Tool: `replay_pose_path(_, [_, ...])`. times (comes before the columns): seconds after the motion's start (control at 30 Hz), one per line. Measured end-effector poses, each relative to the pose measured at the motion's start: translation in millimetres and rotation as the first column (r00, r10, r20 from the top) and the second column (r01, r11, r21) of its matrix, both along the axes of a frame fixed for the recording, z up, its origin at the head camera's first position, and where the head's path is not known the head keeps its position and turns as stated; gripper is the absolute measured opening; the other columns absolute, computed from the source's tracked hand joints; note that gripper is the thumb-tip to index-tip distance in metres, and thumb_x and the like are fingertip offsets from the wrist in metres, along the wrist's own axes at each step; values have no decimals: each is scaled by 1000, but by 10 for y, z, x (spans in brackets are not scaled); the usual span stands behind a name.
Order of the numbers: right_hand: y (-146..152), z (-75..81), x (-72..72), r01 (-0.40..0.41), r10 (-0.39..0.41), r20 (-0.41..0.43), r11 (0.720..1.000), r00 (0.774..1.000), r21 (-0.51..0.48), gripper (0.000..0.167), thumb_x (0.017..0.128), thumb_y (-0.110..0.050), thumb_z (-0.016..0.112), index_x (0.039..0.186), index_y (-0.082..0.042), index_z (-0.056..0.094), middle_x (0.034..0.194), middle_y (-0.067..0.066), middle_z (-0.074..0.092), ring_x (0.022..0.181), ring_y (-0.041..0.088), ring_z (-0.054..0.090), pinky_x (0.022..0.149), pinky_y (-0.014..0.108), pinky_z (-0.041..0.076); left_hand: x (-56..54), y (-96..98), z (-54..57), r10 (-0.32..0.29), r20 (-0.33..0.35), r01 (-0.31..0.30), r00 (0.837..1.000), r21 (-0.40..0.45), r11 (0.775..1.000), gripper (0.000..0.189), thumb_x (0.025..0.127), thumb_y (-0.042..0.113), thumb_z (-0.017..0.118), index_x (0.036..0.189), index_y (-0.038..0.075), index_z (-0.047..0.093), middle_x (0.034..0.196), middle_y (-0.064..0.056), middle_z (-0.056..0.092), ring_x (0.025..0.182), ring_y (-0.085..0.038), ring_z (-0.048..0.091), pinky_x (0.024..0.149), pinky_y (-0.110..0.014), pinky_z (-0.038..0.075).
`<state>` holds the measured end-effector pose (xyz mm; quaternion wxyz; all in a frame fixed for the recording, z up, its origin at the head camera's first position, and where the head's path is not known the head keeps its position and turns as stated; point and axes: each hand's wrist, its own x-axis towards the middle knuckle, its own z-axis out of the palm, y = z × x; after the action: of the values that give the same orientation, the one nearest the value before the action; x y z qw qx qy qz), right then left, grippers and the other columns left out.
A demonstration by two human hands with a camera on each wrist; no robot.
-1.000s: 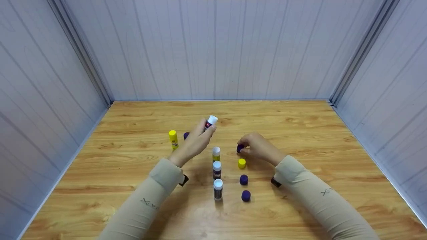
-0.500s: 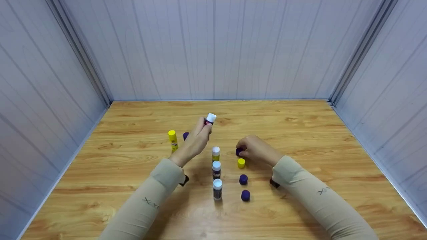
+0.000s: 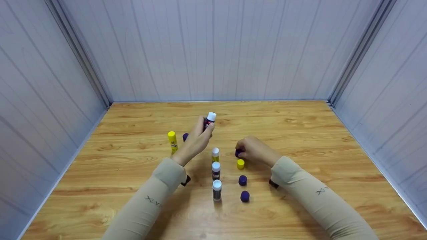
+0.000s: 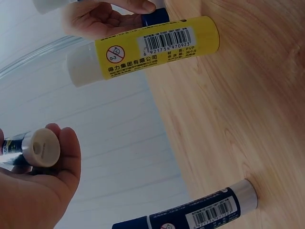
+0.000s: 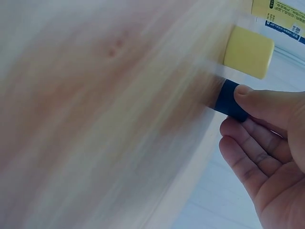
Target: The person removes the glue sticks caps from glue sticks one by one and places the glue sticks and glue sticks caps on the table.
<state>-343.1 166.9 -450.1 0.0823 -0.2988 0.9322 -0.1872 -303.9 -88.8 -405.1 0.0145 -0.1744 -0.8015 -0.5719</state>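
Note:
In the head view my left hand [image 3: 196,141] grips a navy glue stick [image 3: 210,121] whose white end points up, lifted over the table. The left wrist view shows the stick's round white base [image 4: 44,148] between the fingers. My right hand [image 3: 256,149] pinches a navy cap [image 3: 238,153] between thumb and fingers at the tabletop, just behind a yellow cap [image 3: 240,164]. Two more navy caps, one [image 3: 243,180] behind the other [image 3: 245,196], continue that row. Left of them stand three uncapped glue sticks: one yellow [image 3: 215,154] and two navy, middle [image 3: 216,170] and nearest [image 3: 217,190].
Beyond the left wrist a capped yellow glue stick [image 3: 172,140] stands upright. Beside it, a navy-topped glue stick [image 3: 185,137] is partly hidden by the left hand. Pale panel walls [image 3: 213,50] enclose the wooden table [image 3: 300,123] at the back and sides.
My right hand has brought the navy cap slightly nearer, down close behind the yellow cap. My left hand, still holding its glue stick, has shifted only a little.

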Motion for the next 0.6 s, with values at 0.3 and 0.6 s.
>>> replay_pose_path(0.3, [2, -14, 2, -10, 10, -33, 1000, 999, 2, 15, 99, -3, 76, 114, 0, 81, 111, 16, 80, 101, 27, 74, 93, 46, 63, -76, 37, -110, 82, -47, -84, 996, -31, 996, 34, 113, 31, 60, 139, 9, 61, 116, -9, 67, 105, -24, 63, 97, -41, 56])
replay_pose_path(0.6, [6, -19, 3, -21, 21, -51, 1000, 998, 8, 16, 98, -2, 76, 113, 0, 81, 109, 16, 80, 98, 26, 74, 89, 45, 63, -66, 64, -181, 181, 34, -177, 983, -97, 980, 19, 107, 23, 73, 119, 9, 74, 109, -6, 76, 99, -20, 74, 90, -38, 63])
